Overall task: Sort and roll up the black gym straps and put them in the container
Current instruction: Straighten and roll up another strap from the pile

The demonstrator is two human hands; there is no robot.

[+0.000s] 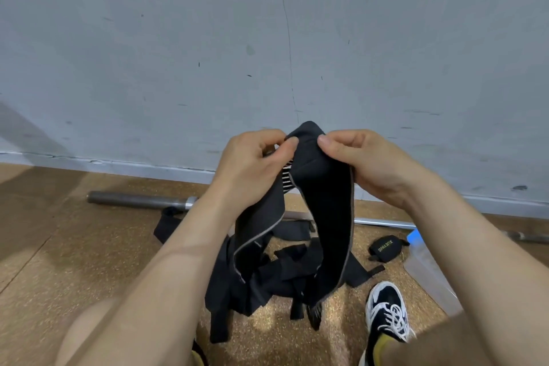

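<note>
A long black gym strap (329, 211) with a grey edge hangs folded over in front of me. My left hand (252, 163) pinches its top on the left and my right hand (362, 157) pinches it on the right. Both ends of the strap droop down to a tangled pile of black straps (273, 279) on the floor. A rolled black strap (384, 248) with green lettering lies to the right of the pile. The clear plastic container (427, 270) stands at the right, partly hidden by my right forearm.
A steel barbell (139, 199) lies along the foot of the grey wall (267, 38). My right foot in a black-and-white sneaker (386, 309) rests on the speckled floor below the container. My left knee shows at the bottom left.
</note>
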